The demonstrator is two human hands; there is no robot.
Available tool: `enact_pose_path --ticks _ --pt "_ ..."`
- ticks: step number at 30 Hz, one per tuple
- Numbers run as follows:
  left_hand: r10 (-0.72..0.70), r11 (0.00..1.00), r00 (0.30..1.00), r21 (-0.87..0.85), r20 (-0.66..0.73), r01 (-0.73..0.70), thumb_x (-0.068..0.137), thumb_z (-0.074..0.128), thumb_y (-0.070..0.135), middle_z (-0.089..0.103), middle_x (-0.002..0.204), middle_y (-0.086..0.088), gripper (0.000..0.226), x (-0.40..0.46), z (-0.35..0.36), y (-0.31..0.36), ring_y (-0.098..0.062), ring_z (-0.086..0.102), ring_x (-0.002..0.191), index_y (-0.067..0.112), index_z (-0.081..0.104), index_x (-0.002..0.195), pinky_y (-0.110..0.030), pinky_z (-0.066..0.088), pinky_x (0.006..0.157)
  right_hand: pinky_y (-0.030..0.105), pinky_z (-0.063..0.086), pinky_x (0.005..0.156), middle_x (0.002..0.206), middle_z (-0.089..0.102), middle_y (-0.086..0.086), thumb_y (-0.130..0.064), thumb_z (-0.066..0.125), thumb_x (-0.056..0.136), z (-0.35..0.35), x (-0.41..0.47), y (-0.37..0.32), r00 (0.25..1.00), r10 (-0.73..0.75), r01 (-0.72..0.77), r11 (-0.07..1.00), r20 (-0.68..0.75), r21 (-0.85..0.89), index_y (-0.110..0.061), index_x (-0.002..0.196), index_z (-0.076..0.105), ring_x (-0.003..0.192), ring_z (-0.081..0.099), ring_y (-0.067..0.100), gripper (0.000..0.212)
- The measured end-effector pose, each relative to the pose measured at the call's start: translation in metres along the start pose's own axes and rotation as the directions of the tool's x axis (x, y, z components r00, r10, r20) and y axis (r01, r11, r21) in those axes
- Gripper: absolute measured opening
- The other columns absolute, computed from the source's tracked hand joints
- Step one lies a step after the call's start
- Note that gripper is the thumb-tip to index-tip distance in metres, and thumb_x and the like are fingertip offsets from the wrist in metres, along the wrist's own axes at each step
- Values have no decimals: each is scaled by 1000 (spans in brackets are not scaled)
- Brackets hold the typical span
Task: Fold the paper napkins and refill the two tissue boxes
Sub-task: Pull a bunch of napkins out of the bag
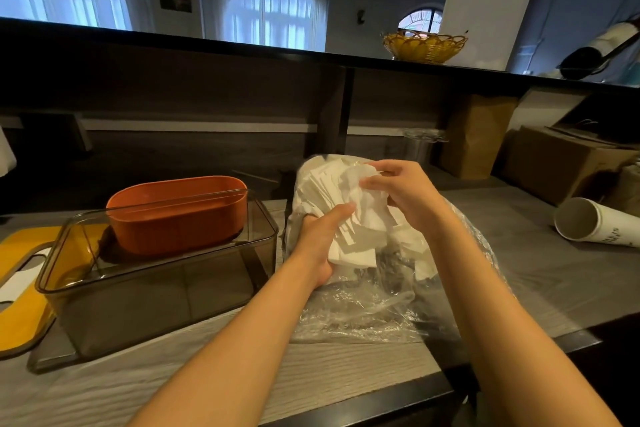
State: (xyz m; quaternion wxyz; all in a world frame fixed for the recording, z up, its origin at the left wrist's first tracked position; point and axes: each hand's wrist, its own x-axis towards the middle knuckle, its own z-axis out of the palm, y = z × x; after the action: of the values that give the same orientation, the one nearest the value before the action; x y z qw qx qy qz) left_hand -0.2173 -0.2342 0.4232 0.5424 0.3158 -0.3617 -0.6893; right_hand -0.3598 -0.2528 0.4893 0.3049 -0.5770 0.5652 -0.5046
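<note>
Head view is showing both hands working at a crumpled clear bag (pixel 374 302) on the grey wood-grain counter (pixel 311 374). Left hand (pixel 320 236) is gripping the soft white napkins (pixel 349 215) from below; right hand (pixel 398 189) is pinching their upper edge. Both boxes are lying to the left, nearer the left hand: the smoky clear box (pixel 145 291), long axis running left-right, is holding the rounded orange box (pixel 180 215).
</note>
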Motion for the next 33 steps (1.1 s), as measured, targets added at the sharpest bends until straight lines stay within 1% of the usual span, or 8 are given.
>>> enact_pose_path --ticks 4,9,12,17,23,25,28,33 --pt "-22 999 1000 -27 -6 21 92 68 19 77 93 -9 15 -1 -1 1 -26 74 82 16 68 107 -39 60 73 19 52 65 95 74 -3 -17 75 87 7 2 3 994 -54 63 994 -98 94 -20 106 75 88 70 14 19" --pt "-26 998 996 -55 85 31 98 55 46 77 105 -7 30 -5 -1 5 -24 73 92 24 70 113 -39 57 83 10 52 63 86 74 -15 -16 73 88 6 -5 6 963 -138 201 939 -230 280 -24 100 75 83 69 -1 15" --pt "-31 998 992 -59 125 39 96 52 54 75 112 -8 42 -6 0 6 -25 72 101 26 66 124 -42 56 89 21 58 71 91 75 -10 -18 74 87 13 -8 9 956 -198 247 941 -215 230 -25 101 74 87 71 8 16" --pt "-33 999 990 6 134 32 90 65 42 74 114 -11 40 -5 0 3 -30 72 104 21 65 125 -47 57 91 27 58 80 96 75 -7 -26 71 91 29 -9 13 967 -196 221 963 -165 155 -22 106 74 93 70 10 15" --pt "-24 999 997 30 69 22 91 67 18 75 106 -15 26 -1 -2 0 -28 73 90 10 68 116 -42 60 82 15 48 65 97 65 -16 -41 58 98 16 -12 8 970 -128 172 963 -209 206 -25 110 68 90 61 6 22" --pt "-42 999 996 4 75 42 96 62 19 75 109 -15 20 -3 -2 1 -26 73 88 13 68 114 -39 59 76 14 50 68 99 67 -14 -36 64 95 9 -12 12 942 -215 258 955 -256 147 -28 106 69 94 63 8 14" --pt "-55 998 994 -18 94 56 97 58 25 72 117 -17 26 -5 -1 4 -29 71 94 13 68 119 -40 58 80 19 55 78 96 68 -13 -34 70 90 3 -12 17 949 -261 269 963 -177 22 -35 96 69 95 64 10 6" --pt "-57 998 994 4 88 57 96 60 28 73 117 -16 23 -7 -1 5 -29 71 97 17 71 114 -41 58 82 8 49 65 85 67 -14 -41 65 93 9 -19 12 953 -284 284 959 -104 -19 -34 85 68 83 62 -3 11"
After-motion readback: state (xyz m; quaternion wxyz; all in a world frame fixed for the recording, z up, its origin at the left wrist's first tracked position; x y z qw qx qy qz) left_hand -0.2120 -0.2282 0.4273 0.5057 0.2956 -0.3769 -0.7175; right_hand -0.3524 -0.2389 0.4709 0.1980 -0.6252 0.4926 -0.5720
